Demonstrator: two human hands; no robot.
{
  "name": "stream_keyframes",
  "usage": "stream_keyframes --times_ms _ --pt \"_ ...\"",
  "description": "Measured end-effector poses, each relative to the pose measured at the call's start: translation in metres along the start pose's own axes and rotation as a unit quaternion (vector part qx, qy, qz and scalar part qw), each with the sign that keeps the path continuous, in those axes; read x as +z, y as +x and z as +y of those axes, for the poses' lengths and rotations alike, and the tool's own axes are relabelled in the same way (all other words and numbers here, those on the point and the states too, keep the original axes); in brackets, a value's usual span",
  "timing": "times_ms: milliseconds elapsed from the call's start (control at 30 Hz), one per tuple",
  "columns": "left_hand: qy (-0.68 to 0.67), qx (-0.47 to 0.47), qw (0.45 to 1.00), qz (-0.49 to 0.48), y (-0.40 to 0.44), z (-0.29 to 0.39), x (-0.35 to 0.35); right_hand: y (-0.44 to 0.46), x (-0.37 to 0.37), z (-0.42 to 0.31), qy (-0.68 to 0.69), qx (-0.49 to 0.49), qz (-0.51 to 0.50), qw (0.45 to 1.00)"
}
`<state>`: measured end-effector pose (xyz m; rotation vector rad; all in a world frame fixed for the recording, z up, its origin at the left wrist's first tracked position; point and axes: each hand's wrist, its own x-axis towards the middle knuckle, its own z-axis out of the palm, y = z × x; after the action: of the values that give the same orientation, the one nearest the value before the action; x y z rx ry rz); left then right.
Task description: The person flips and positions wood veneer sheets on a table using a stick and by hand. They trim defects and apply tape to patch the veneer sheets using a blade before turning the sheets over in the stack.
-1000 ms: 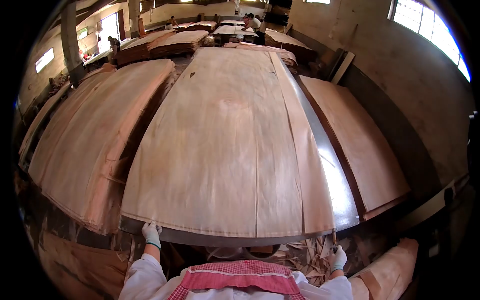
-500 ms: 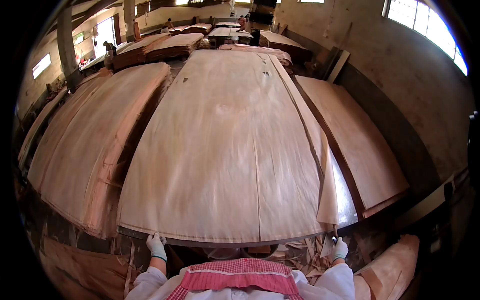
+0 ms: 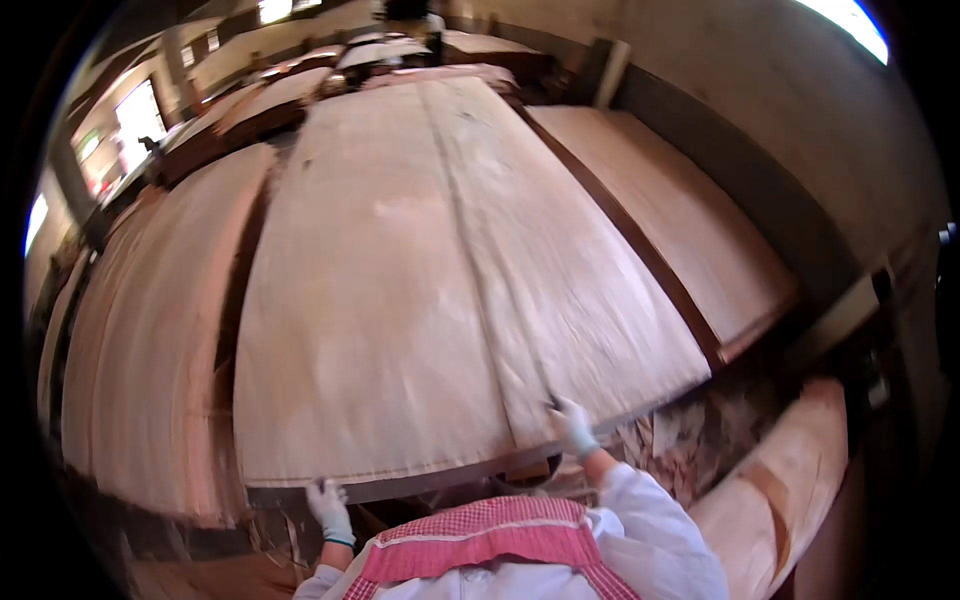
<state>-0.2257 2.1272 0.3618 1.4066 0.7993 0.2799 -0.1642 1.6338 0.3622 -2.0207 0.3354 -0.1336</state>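
A wide, pale wood veneer sheet (image 3: 380, 300) lies over the table in front of me. Dark seams run along its length, right of the middle. My right hand (image 3: 574, 428), in a whitish glove, is over the sheet's near edge, closed on a small dark-tipped tool (image 3: 552, 402). Motion blur hides the tool's exact kind; its tip is at the lower end of a seam. My left hand (image 3: 329, 508), gloved too, is at the table's dark front edge (image 3: 385, 488), near the left corner. Its fingers are blurred.
Stacked veneer sheets stand to the left (image 3: 170, 330) and another stack (image 3: 660, 220) to the right. Torn veneer scraps (image 3: 680, 440) lie below the table's front edge. A curved veneer piece (image 3: 780, 490) is at lower right. More stacks fill the back.
My right hand has moved left and up, from the table's right front onto the veneer sheet's edge. The shiny strip of tabletop at right is now covered by veneer. The view has turned.
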Motion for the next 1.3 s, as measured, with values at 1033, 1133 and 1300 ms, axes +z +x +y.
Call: stream_keyframes --times_ms 1033,1133,1300 --pt "0.265 0.297 0.565 -0.723 -0.326 -0.022 0.444 -0.701 -0.296 0.199 0.419 0.173 0.888 -0.076" --pt "0.262 0.359 0.455 -0.772 -0.453 -0.007 0.46 -0.722 -0.294 0.232 0.387 0.111 0.908 -0.112" --pt "0.257 0.366 0.303 -0.842 -0.573 -0.039 0.49 -0.676 -0.312 0.182 0.187 0.137 0.973 0.01"
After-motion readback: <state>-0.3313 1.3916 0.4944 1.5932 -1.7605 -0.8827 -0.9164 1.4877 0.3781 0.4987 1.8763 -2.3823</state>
